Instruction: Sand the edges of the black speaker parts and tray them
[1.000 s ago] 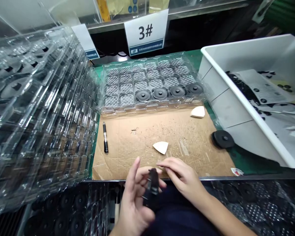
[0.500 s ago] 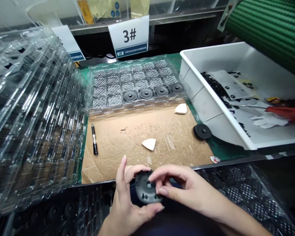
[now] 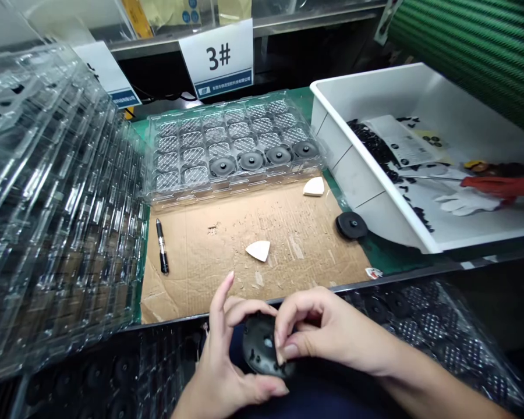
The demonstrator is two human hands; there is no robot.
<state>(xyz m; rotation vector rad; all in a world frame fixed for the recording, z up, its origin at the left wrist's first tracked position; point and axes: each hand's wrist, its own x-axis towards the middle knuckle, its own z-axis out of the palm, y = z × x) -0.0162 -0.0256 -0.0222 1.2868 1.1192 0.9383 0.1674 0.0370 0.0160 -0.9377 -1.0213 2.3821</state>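
Your left hand [image 3: 220, 355] cradles the round black disc [image 3: 257, 343] from underneath, just past the desk's near edge [image 3: 358, 284]; your right hand [image 3: 327, 331] pinches its rim from the right.

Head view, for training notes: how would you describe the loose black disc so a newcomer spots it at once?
At the right stands a white bin. Beside its near wall, on the cardboard sheet's right edge, lies a black disc. Unlike those in the clear tray and the disc between the left hand and right hand, it sits alone.
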